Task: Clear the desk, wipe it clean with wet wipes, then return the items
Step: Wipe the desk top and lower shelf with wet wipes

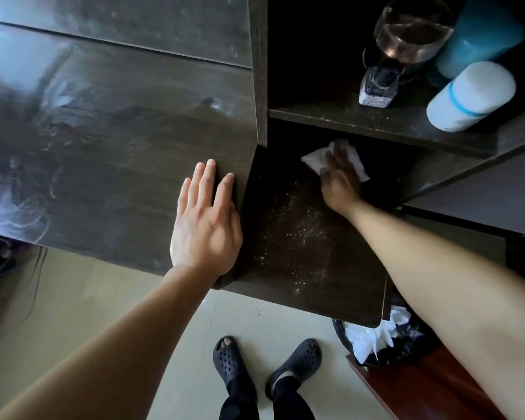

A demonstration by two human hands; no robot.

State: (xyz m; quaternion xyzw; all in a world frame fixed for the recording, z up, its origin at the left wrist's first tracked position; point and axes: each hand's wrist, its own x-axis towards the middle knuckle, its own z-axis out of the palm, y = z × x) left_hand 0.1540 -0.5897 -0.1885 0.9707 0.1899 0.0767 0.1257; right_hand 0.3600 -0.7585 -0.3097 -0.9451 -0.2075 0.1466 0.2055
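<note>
From the head camera, a dark wood-grain desk top (119, 147) fills the upper left, streaked with pale wet smears. To its right stands an open shelving unit of the same dark wood. Its lower shelf (300, 237) sits below the level of the desk top and is dotted with pale specks. Below lies a pale tiled floor (103, 298), with a reddish-brown board (422, 389) at the lower right.

The left hand (205, 219) lies flat on the desk top at its right edge, fingers straight and holding nothing. The right hand (340, 183) reaches into the shaded shelf bay, its fingers spread flat on a white wet wipe (319, 157) and pressing it onto the lower shelf near the back. The hand covers the middle of the wipe.

The upper shelf (361, 122) overhangs the bay and carries a stemmed glass (412, 31), a small clear bottle (378, 83) just in front of it, a blue cylinder (479, 34) and a white container with a blue band (470, 97). Under the shelf's front corner, a black bin bag (406, 344) holds crumpled white wipes (364, 338), and the right forearm crosses above it.

Counted, there are two hands, one wipe in use, four items on the upper shelf, and two dark slippers (229, 362) on the person's feet.
</note>
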